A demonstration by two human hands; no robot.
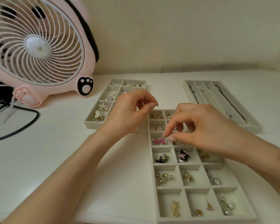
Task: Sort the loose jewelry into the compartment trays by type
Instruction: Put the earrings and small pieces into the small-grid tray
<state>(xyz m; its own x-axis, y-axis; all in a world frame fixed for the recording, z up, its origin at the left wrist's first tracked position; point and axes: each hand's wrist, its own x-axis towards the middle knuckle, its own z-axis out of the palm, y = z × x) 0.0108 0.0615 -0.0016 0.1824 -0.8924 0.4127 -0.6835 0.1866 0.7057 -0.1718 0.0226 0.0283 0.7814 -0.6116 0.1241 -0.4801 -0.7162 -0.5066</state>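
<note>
One tray (166, 166) lengthwise near-far | right hand (205, 126) pinches earring (166, 137) | left hand (128, 112) grip unclear

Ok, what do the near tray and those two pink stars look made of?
The compartment tray looks like grey velvet or flocked fabric; matte, no shine. The pink stars: probably enamel on silvery metal; glossy pink faces, pale metallic rims.

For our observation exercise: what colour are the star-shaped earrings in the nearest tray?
The star earrings are pink with silvery rims; the head view shows them best.
</note>
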